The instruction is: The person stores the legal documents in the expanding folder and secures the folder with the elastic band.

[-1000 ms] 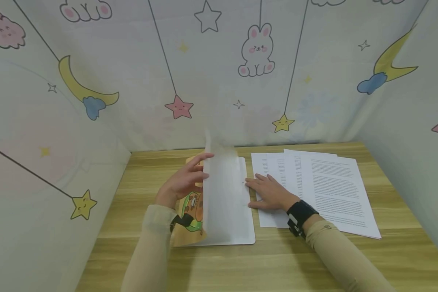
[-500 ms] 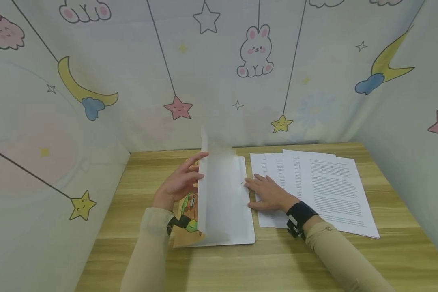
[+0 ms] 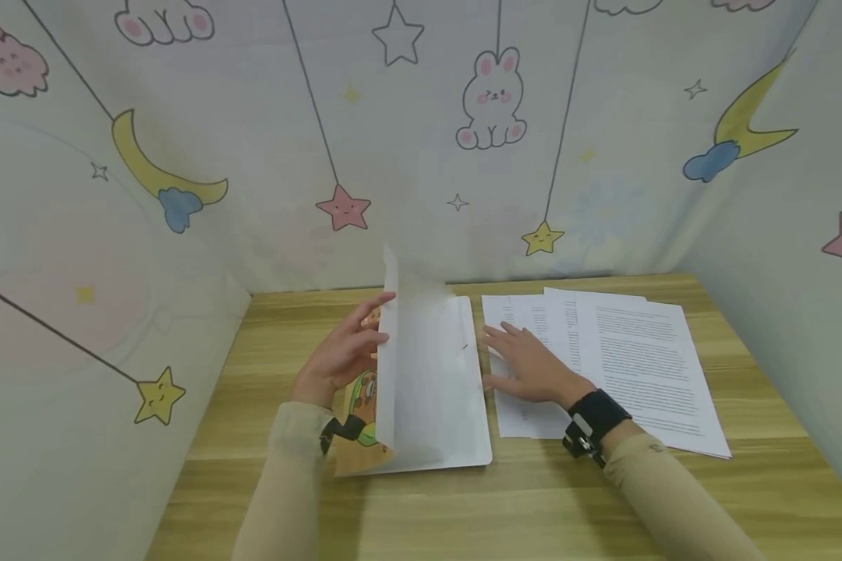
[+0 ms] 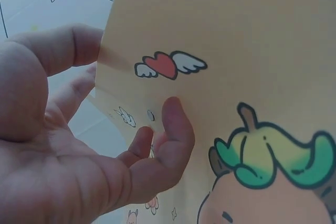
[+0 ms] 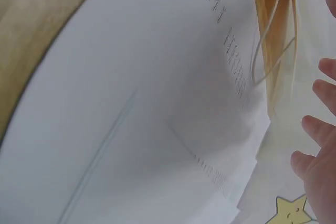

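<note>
On the worktop (image 3: 519, 510), the raised cover (image 3: 387, 366) of the folder (image 3: 442, 397) is pinched by the left hand (image 3: 337, 358), the right hand (image 3: 529, 368) is spread over the papers (image 3: 642, 358) alongside, and creasing is best avoided by light pressure.

- Tan cartoon-printed folder cover (image 4: 252, 40): thin, bendable sheet, smooth and mostly matt; whether card or plastic cannot be told.
- White inner face of the folder (image 3: 435, 397): smooth, with a soft, pale sheen.
- White rectangular sheets with black print (image 3: 642, 358): plain paper, smooth and matt.
- Yellow-brown streaked tabletop (image 3: 428, 510): wood or wood-look surface, smooth, with a faint satin sheen.
- White backdrop with pastel cartoon print (image 3: 421, 132): looks like cloth, matt, softly creased.
- Beige long sleeves (image 3: 673, 487): soft matt cloth, wrinkled near the cuffs.
- Black wide wrist strap (image 3: 599, 417): matt, fabric-like, bearing a small smooth grey piece (image 3: 584, 425).
</note>
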Motion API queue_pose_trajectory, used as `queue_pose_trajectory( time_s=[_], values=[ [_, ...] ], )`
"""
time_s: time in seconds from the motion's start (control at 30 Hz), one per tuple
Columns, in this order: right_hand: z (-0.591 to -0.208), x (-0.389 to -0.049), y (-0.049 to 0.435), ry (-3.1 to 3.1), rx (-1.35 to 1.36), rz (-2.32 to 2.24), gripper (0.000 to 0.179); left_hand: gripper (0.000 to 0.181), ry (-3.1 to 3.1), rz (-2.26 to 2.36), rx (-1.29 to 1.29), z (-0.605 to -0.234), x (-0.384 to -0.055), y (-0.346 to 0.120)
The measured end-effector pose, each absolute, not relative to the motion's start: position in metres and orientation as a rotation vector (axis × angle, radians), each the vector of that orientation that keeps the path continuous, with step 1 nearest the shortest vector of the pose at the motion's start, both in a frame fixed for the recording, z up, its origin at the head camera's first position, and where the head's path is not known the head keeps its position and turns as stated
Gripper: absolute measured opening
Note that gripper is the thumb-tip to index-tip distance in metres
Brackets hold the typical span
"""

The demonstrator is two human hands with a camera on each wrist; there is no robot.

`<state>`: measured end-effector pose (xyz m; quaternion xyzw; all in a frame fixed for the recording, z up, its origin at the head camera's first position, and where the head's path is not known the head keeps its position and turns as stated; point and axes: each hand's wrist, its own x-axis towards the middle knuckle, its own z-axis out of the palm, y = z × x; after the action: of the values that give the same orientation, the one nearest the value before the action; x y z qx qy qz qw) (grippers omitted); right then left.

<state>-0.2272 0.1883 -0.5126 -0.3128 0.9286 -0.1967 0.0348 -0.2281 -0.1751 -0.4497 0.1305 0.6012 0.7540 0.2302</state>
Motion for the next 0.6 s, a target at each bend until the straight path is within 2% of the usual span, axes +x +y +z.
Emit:
queue_pose_trajectory(
  time_s=[0.17, 0.6],
  values=[
    [-0.512, -0.228, 0.207, 2.900, -0.868, -0.653, 0.069, 0.066, 1.633, 2.098, 0.349, -0.453, -0.230, -0.173],
    [-0.512, -0.217, 0.265, 3.032, -0.623, -0.623, 0.071, 0.071, 1.629, 2.080, 0.334, -0.460, -0.231, -0.165]
  ],
)
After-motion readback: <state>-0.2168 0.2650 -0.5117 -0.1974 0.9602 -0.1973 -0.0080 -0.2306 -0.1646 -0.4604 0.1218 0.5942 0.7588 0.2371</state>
